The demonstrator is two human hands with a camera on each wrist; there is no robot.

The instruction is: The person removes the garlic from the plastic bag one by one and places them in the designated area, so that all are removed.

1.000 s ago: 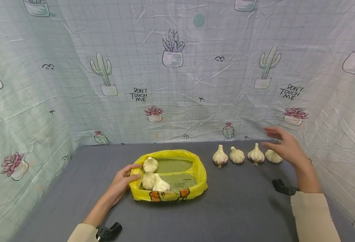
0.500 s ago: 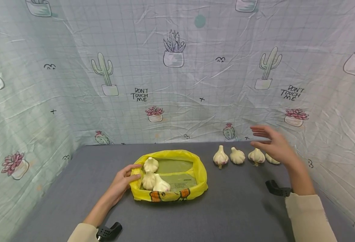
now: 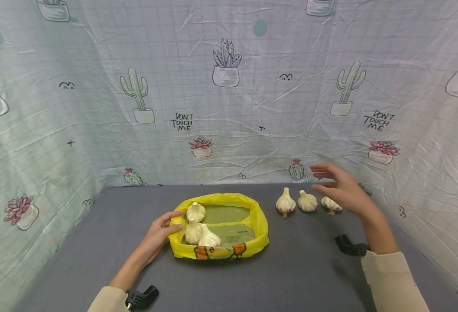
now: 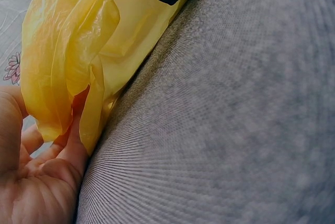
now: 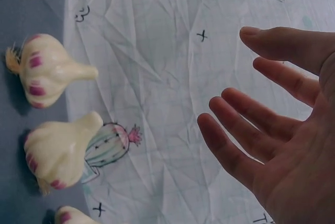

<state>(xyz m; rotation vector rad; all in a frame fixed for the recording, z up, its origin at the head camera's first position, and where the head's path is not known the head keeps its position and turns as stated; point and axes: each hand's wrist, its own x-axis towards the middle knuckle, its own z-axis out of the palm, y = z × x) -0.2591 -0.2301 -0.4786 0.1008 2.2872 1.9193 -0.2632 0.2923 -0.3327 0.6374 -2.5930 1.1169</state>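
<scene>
Behind the right hand (image 3: 341, 187), one garlic bulb (image 3: 330, 205) is partly hidden.

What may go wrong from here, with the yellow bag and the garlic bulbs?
The yellow bag looks soft, so it might fold if the left hand, which pinches it, pulls. The right hand, raised near the loose garlic bulbs, may knock one aside if it comes down carelessly.

Soft light, faint shadows on the tabletop (image 3: 267, 281), dim right wrist view.

Open yellow bag (image 3: 261, 221), three garlic bulbs (image 3: 196, 212) inside, other bulbs (image 3: 285, 203) at right
</scene>
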